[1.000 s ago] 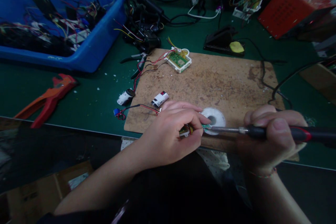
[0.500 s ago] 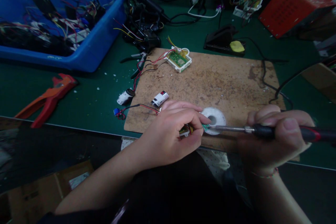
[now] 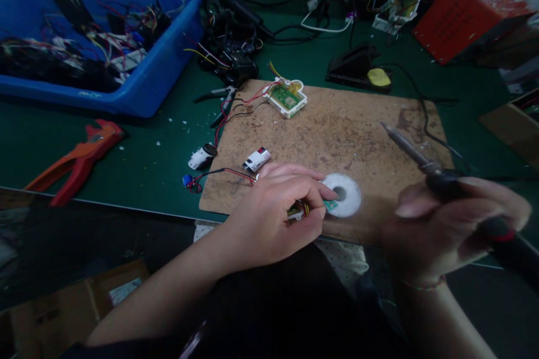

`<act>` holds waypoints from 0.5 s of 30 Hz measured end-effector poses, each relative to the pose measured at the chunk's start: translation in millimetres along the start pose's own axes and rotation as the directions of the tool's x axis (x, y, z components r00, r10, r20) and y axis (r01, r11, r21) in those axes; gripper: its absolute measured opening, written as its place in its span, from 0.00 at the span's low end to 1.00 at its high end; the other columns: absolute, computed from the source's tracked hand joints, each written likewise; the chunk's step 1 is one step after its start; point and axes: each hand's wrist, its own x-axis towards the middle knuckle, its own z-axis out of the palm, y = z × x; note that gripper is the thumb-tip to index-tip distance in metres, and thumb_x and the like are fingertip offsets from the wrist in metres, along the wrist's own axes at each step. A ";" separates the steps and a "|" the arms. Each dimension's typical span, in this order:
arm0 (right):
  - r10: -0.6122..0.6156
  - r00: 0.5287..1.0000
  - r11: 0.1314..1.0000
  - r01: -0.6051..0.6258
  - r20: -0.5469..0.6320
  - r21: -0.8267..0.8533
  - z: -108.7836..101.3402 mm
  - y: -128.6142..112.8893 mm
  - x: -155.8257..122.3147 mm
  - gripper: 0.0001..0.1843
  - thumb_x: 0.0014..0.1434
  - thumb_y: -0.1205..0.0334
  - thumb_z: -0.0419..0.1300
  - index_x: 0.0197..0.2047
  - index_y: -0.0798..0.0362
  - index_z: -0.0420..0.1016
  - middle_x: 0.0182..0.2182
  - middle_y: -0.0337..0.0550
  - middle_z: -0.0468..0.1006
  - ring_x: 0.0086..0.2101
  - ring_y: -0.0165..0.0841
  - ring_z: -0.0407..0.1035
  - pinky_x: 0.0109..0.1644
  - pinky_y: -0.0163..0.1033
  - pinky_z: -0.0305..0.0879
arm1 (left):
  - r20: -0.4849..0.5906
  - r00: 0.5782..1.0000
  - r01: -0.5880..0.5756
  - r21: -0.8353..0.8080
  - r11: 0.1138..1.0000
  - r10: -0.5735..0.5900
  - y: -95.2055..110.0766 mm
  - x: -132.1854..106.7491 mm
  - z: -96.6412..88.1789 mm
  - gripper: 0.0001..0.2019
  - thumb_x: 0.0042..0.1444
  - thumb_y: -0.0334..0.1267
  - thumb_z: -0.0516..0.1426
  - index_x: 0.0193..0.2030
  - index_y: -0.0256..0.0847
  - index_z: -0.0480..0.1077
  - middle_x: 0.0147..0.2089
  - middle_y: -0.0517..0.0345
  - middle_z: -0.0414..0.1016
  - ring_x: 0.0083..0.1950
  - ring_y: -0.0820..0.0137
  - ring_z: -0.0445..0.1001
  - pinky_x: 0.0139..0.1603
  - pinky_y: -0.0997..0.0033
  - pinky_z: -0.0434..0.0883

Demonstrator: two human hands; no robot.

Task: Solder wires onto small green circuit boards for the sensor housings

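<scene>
My left hand (image 3: 278,213) is closed on a small green circuit board (image 3: 330,205) with coloured wires, held at the near edge of a brown work board (image 3: 357,129). The small board's tip lies over a white solder reel (image 3: 343,194). My right hand (image 3: 446,224) is wrapped round the black and red handle of a soldering iron (image 3: 425,165). Its metal tip points up and away to the left, well clear of the small board.
A white housing with a green circuit board (image 3: 287,97) and wires lies at the work board's far left. Two small white parts (image 3: 256,159) (image 3: 201,156), orange cutters (image 3: 76,158), a blue bin of wired parts (image 3: 105,39), a black iron stand with yellow sponge (image 3: 362,70) and a red box (image 3: 467,14) stand around.
My right hand has swung the soldering iron away from the small board; the tip now points up over the work board. My left hand has stayed in place.
</scene>
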 end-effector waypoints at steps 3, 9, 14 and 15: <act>-0.082 0.991 0.996 0.079 0.109 0.032 12.1 -11.9 -5.7 0.24 0.54 0.57 0.72 0.54 0.41 0.76 0.45 0.38 0.73 0.30 0.29 0.71 0.37 0.44 0.73 | 0.010 1.000 -0.004 -0.003 1.000 0.004 1.5 0.9 -1.3 0.07 0.61 0.27 0.62 0.37 0.44 0.71 0.49 0.66 0.85 0.61 0.67 0.77 0.65 0.60 0.65; -0.040 0.945 0.995 0.007 0.326 0.101 22.3 -14.2 -16.2 0.48 0.43 0.64 0.76 0.66 0.34 0.66 0.54 0.40 0.72 0.48 0.39 0.75 0.60 0.54 0.71 | 0.018 1.000 0.009 0.018 1.000 -0.009 3.4 1.0 -1.8 0.07 0.60 0.27 0.62 0.37 0.43 0.71 0.49 0.65 0.85 0.61 0.65 0.77 0.65 0.58 0.64; -0.003 0.924 0.996 -0.032 0.383 0.086 22.8 -10.7 -16.7 0.50 0.42 0.66 0.76 0.67 0.36 0.64 0.54 0.40 0.74 0.51 0.41 0.74 0.65 0.57 0.67 | 0.017 1.000 -0.013 0.022 1.000 0.012 2.0 0.4 -1.5 0.07 0.60 0.27 0.62 0.37 0.43 0.71 0.50 0.66 0.85 0.61 0.67 0.77 0.66 0.59 0.63; 0.008 0.921 0.994 -0.050 0.389 0.097 23.1 -10.5 -16.1 0.50 0.42 0.67 0.75 0.67 0.36 0.64 0.54 0.40 0.74 0.52 0.41 0.74 0.65 0.57 0.66 | 0.024 1.000 -0.016 0.017 1.000 0.016 2.2 -0.2 -3.1 0.06 0.61 0.27 0.62 0.39 0.43 0.72 0.50 0.65 0.85 0.61 0.67 0.77 0.66 0.60 0.64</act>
